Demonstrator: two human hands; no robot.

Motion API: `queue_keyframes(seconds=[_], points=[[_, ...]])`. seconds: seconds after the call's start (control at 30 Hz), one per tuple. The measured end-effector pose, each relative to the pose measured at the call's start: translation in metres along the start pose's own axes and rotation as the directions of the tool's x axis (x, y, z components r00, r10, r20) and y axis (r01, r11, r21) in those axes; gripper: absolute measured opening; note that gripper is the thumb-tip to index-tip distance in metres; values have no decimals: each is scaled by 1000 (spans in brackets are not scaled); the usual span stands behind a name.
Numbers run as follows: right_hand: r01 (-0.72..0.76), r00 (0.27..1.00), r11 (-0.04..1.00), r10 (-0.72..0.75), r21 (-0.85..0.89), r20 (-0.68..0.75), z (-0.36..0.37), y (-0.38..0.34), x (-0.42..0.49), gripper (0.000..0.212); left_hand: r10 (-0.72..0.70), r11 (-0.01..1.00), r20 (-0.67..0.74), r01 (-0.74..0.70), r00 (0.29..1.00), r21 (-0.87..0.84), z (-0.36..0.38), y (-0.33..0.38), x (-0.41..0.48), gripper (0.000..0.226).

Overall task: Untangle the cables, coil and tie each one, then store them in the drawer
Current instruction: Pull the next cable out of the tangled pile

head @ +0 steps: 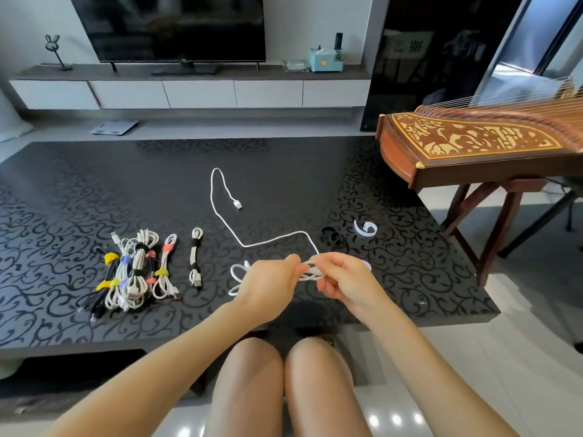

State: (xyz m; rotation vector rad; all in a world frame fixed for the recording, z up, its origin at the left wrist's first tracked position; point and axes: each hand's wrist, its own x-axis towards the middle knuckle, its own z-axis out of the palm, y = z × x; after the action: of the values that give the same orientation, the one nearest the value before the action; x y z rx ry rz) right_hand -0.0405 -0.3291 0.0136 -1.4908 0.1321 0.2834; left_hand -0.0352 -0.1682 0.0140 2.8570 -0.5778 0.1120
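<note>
Well, at the near left of the dark patterned table [63, 184] lies a heap of coiled cables [132, 269] bound with coloured ties. Just to its right, one more tied cable [196, 257] lies alone. Right of that, the loose white cable [220, 216] runs from its plug [237, 204] at the far middle, bends back toward the near edge and ends in the hands. The left hand [271, 279] is closed round the few loops gathered so far. The right hand [344, 279], just beside it, pinches the strand between thumb and fingers. Beyond the right hand lie a black tie [331, 234] and a white tie [366, 228], both near. The step looks like coiling. It is best to draw in the slack in even loops of like length and let the strand turn freely so it does not kink. The left hand should hold the bundle firmly while the right reaches for a tie.
</note>
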Motion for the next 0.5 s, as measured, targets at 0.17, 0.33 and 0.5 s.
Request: queue_keyframes(seconds=[0.17,0.33,0.5], points=[[-14,931,839,-187,-543,-314,-29,12,54,31,-327,778,42,294,944,-555,4,-20,23,41],[-90,904,353,-363,-931,-225,-40,22,105,30,-496,177,276,407,823,-896,0,-32,53,38],[-148,921,170,-336,-974,-199,-40,24,126,23,-541,338,158,386,826,-858,11,-30,72,9]])
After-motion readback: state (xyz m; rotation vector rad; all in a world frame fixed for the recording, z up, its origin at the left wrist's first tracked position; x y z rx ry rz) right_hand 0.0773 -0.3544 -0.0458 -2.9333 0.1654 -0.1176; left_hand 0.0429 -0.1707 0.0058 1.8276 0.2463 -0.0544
